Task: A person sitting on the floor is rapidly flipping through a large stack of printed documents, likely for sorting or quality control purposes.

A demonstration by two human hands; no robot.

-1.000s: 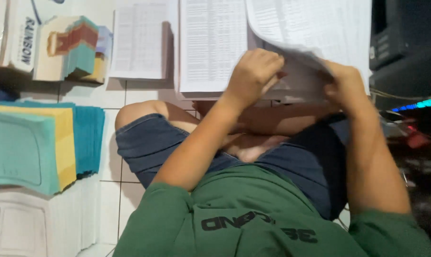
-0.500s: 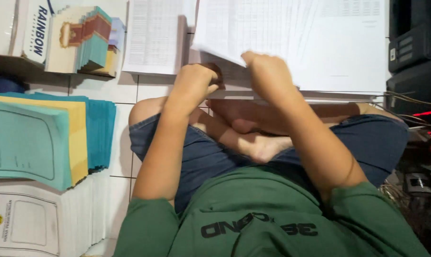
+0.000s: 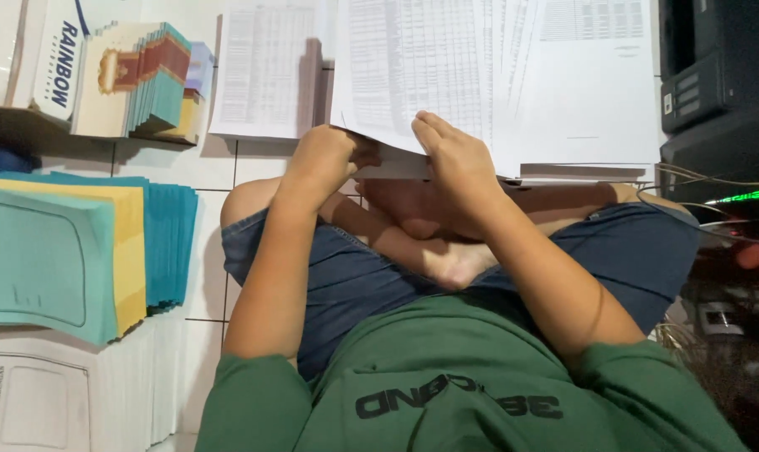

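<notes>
Squaring up the paper stack (image 3: pixel 480 75): both hands gripping its near edge, left hand (image 3: pixel 325 163) at 9, right hand (image 3: pixel 455 163) at 3, fingers curled shut; next needs even alignment.

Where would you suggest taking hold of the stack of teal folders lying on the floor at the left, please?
Grip the stack of teal folders by its right-hand edge, coming in from the tiled floor side. That edge is bare and fanned, so fingers can slip under it. A yellow folder and another teal one cover its left part, and both hands are on the printed sheets.
</notes>
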